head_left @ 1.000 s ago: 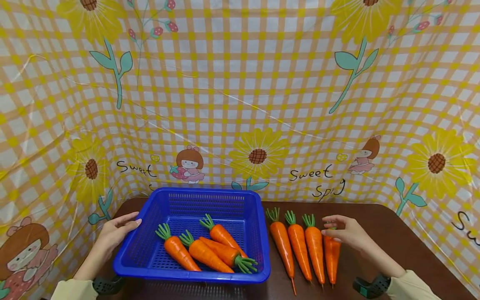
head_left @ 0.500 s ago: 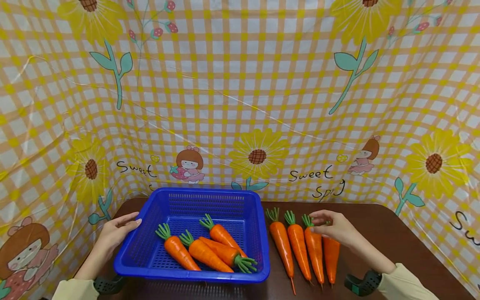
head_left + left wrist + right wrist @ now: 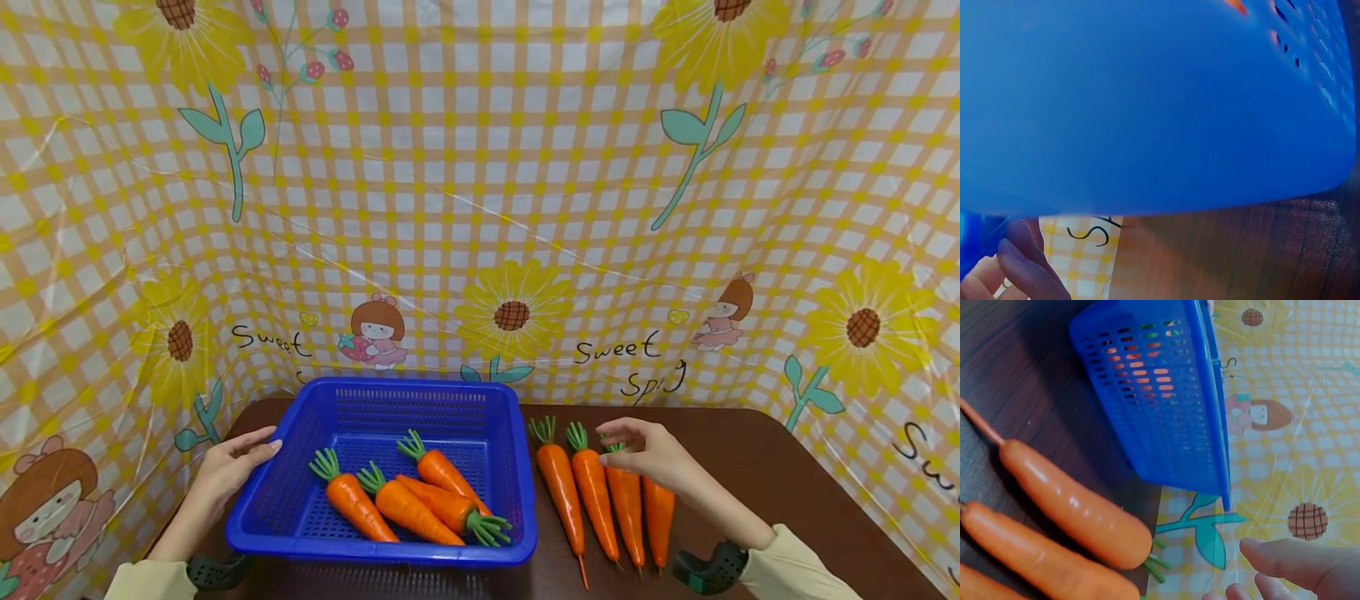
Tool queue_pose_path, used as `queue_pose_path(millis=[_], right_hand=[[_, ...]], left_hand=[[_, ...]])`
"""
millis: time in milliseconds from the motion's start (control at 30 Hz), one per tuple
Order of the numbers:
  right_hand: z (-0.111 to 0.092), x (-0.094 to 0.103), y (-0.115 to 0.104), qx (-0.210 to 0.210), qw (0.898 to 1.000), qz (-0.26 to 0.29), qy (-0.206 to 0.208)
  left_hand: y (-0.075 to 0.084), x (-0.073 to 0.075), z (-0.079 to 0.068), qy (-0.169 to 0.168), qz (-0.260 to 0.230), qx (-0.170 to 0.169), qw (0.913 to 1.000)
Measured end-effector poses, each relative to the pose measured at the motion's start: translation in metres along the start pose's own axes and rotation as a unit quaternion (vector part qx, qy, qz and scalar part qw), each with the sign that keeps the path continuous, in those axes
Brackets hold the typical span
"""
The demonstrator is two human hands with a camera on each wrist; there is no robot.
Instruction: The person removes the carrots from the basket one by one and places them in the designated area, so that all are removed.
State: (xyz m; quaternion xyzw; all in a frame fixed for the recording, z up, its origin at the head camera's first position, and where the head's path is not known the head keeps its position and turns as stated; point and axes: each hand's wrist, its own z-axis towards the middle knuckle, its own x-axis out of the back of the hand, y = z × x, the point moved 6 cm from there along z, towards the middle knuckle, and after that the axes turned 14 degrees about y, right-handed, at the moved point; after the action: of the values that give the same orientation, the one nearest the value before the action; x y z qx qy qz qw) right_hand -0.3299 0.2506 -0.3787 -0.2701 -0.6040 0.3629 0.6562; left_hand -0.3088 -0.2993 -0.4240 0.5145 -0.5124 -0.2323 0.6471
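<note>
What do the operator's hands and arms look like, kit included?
Left hand and right hand: no gloves. Left sleeve and right sleeve: both pale yellow, long. Left wristband and right wristband: both dark, perforated; the right one carries a small green patch.

both arms are slanting in from the bottom of the head cam view, l forearm [image 3: 180, 525] tilting up to the r & r forearm [image 3: 731, 510] tilting up to the l. l hand [image 3: 232, 465] is pointing inward, thumb side facing the head cam, w/ l thumb [image 3: 264, 453] & l forefinger [image 3: 253, 437] both lying fairly straight. r hand [image 3: 651, 454] is hovering, r fingers [image 3: 621, 427] curving gently, r thumb [image 3: 618, 459] stretching below w/ a gap btwn. r wrist cam is showing that thumb pointing l, other fingertips peeking partly along the bottom; l wrist cam is catching only part of l hand, bottom l corner.
</note>
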Motion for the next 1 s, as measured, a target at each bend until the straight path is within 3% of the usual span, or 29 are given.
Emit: queue_pose_path(millis=[167,467,1000], right_hand=[[0.0,-0.007,-0.009,0.012,1.0,0.018,-0.012],[0.002,-0.017,-0.024,-0.009,0.998,0.048,-0.027],[0.011,-0.033,-0.063,0.006,0.996,0.077,-0.044]], left_hand=[[-0.002,0.0,0.002,-0.001,-0.004,0.001,1.0],[-0.008,0.002,0.004,-0.006,0.001,0.015,0.9999],[-0.004,0.0,0.005,-0.006,-0.007,0.007,0.9999]])
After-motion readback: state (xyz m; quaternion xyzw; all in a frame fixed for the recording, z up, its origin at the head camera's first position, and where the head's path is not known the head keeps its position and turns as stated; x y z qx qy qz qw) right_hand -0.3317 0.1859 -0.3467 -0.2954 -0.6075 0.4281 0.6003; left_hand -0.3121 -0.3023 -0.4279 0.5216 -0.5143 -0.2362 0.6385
